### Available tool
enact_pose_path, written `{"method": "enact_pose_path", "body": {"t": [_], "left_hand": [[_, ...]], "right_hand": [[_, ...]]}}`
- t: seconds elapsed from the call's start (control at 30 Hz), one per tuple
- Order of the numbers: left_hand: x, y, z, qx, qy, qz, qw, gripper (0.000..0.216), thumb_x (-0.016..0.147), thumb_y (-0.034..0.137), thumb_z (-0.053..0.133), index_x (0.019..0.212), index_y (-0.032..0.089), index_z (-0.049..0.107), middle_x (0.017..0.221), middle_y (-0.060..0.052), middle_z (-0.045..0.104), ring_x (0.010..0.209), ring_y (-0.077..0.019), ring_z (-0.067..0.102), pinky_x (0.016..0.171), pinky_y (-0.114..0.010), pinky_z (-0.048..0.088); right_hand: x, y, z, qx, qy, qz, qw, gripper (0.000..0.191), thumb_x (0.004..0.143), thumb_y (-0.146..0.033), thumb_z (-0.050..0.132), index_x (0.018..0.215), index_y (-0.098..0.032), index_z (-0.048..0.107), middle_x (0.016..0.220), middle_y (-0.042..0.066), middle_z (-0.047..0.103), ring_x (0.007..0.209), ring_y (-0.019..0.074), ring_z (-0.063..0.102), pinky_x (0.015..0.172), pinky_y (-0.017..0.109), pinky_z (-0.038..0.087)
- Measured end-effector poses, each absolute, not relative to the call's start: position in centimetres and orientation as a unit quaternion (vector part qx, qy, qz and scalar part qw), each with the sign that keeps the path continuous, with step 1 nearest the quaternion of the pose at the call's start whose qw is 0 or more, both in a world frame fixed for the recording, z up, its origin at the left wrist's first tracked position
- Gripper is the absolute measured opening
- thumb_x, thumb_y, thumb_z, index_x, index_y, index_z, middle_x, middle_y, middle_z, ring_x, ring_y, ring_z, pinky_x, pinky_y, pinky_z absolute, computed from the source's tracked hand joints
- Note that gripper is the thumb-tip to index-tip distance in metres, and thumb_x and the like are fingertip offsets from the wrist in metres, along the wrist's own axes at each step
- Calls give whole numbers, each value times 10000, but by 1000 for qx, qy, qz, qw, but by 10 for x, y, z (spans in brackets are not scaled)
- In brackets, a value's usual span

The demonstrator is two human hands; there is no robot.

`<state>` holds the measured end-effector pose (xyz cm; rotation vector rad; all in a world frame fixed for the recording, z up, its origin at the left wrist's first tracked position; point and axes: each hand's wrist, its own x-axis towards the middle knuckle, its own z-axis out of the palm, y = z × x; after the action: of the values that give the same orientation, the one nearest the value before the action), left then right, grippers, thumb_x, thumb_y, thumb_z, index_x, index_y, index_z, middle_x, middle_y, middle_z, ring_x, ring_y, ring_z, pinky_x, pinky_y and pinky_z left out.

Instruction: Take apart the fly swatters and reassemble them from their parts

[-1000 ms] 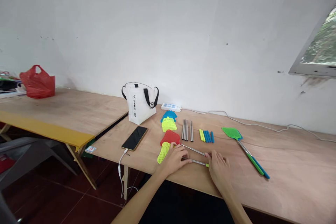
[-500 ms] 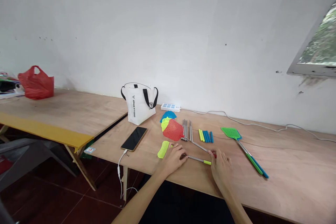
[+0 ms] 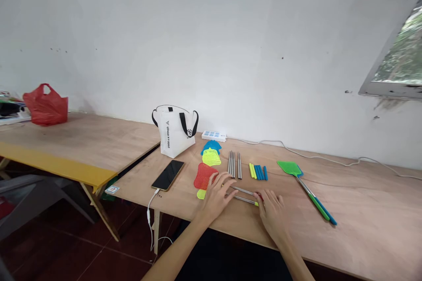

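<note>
A red fly swatter [image 3: 203, 176] lies across the front of the table, overlapping a yellow fly swatter [image 3: 201, 194] whose metal shaft runs alongside. My right hand [image 3: 273, 211] is closed round the handle end of the red one, hiding most of its grip. Over the necks of both swatters, my left hand [image 3: 215, 197] has its fingers spread and touches them, without a visible grip. Just behind are metal tubes [image 3: 234, 166], short yellow and blue handles [image 3: 258, 171], and loose yellow [image 3: 211, 156] and blue swatter heads [image 3: 211, 145].
Green and blue fly swatters [image 3: 308, 191] lie together at the right. A phone [image 3: 168, 175] on a white cable, a white tote bag [image 3: 176, 134] and a power strip [image 3: 213, 135] are at the left and back. A red plastic bag [image 3: 46, 107] sits on the other table.
The red swatter has moved left and toward me, from slanting to lying roughly parallel over the yellow one. My right hand shifted slightly left with it; my left hand's fingers have spread.
</note>
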<state>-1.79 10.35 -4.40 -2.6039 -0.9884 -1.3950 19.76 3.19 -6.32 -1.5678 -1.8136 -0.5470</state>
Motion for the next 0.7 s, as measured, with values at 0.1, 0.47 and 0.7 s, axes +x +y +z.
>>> {"method": "enact_pose_path", "body": {"t": [0.1, 0.47, 0.7], "left_hand": [[-18, 109, -49, -841, -340, -420, 16, 166, 978, 395, 641, 952, 236, 678, 1192, -35, 691, 1259, -236, 579, 1207, -521, 261], [-21, 106, -45, -831, -316, -456, 35, 294, 1020, 388, 568, 790, 211, 612, 786, 37, 696, 806, -150, 674, 1267, -550, 210], [-17, 108, -49, -874, -240, -420, 47, 313, 999, 438, 591, 793, 207, 635, 738, 39, 685, 715, -140, 645, 1239, -501, 318]], "right_hand": [[197, 31, -63, -585, -708, -230, 322, 432, 1098, -329, 284, 971, -219, 682, 858, 55, 700, 827, 209, 603, 759, 334, 315], [197, 31, -64, -557, -729, -236, 321, 350, 1078, -431, 375, 1015, -233, 658, 884, 49, 680, 830, 210, 600, 802, 355, 338], [187, 31, -62, -491, -801, -225, 260, 343, 1094, -311, 344, 918, -241, 630, 783, 14, 641, 745, 189, 568, 754, 333, 334]]}}
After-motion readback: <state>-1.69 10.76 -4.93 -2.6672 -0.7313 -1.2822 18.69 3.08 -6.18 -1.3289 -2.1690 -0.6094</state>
